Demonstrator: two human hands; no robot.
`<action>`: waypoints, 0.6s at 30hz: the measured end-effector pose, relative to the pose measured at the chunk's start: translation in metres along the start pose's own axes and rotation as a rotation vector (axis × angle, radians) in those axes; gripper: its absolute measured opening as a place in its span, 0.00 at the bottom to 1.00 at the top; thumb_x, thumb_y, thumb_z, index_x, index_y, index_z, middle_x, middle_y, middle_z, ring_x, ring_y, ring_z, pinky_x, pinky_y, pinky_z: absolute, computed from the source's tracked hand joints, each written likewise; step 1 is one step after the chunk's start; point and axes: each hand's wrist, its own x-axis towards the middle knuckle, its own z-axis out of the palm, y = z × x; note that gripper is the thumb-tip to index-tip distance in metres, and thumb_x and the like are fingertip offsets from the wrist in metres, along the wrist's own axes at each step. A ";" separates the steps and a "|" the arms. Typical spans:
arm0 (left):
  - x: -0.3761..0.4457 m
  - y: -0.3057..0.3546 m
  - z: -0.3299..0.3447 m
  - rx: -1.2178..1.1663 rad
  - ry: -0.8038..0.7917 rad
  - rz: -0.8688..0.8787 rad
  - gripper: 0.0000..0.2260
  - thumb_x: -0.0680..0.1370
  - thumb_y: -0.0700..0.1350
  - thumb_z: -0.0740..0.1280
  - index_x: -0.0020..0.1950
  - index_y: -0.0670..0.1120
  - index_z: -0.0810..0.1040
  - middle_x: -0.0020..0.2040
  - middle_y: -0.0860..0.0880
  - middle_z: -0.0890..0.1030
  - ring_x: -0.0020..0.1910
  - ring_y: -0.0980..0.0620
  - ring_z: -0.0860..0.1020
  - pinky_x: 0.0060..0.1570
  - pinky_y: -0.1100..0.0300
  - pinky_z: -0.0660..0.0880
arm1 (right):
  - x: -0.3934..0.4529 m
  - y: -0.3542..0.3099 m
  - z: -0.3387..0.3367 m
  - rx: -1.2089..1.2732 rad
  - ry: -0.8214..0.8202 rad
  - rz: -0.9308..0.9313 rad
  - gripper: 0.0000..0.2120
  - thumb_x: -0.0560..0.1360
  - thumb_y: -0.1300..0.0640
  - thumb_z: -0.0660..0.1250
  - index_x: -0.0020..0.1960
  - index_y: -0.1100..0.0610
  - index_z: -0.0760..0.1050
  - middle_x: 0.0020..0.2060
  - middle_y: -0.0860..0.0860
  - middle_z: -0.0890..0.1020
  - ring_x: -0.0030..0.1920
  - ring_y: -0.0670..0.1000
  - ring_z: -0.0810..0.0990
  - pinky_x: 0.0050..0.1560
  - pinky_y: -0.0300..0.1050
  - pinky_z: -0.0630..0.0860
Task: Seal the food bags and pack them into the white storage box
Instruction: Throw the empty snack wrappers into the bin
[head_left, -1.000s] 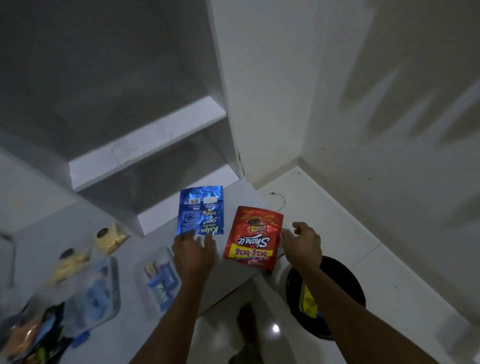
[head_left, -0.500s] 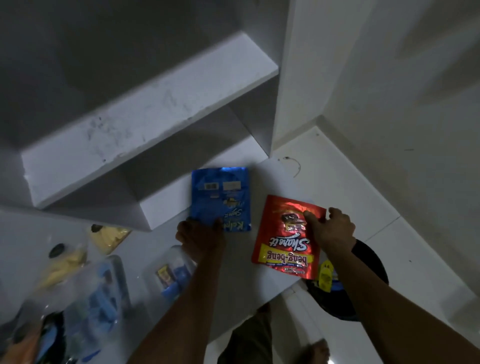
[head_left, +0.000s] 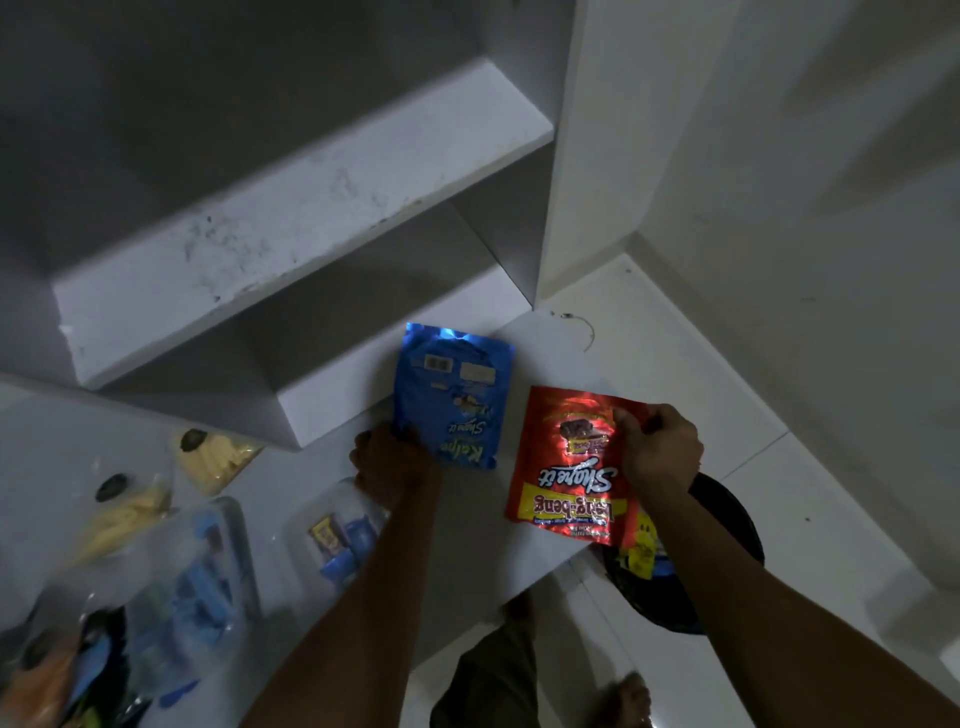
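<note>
Red bag under right-hand fingers, upper edge.

left hand grips blue bag | right hand grips red bag | white counter

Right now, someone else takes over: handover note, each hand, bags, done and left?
Left hand: fingers closed on the near corner of the blue bag, which lies flat on the white counter.
Right hand: pinching the right edge of the red bag, beside the blue one at the counter's edge.
Clear zip bags of snacks sit to the left.
Done: can't tell whether either foil bag is sealed.
Left: finish sealing and pack everything; the white storage box is not in view.
</note>
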 end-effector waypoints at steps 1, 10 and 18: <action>-0.004 0.000 -0.004 -0.021 -0.001 0.010 0.15 0.81 0.50 0.61 0.61 0.42 0.77 0.58 0.40 0.76 0.60 0.39 0.72 0.58 0.45 0.67 | -0.003 -0.001 -0.005 0.033 -0.006 -0.005 0.14 0.74 0.47 0.72 0.51 0.58 0.81 0.45 0.56 0.84 0.46 0.59 0.82 0.50 0.53 0.79; -0.090 0.032 -0.049 -0.385 0.111 0.116 0.12 0.78 0.50 0.67 0.53 0.42 0.83 0.47 0.39 0.84 0.46 0.39 0.81 0.46 0.52 0.75 | -0.024 -0.004 -0.095 0.243 0.041 -0.065 0.15 0.75 0.46 0.71 0.51 0.58 0.82 0.41 0.54 0.84 0.42 0.55 0.82 0.45 0.46 0.77; -0.220 0.069 -0.043 -0.480 0.154 0.404 0.07 0.77 0.44 0.69 0.51 0.44 0.85 0.44 0.42 0.85 0.39 0.43 0.82 0.42 0.51 0.80 | -0.026 0.056 -0.221 0.330 0.177 -0.128 0.13 0.75 0.45 0.69 0.49 0.54 0.83 0.43 0.53 0.85 0.46 0.56 0.83 0.45 0.48 0.78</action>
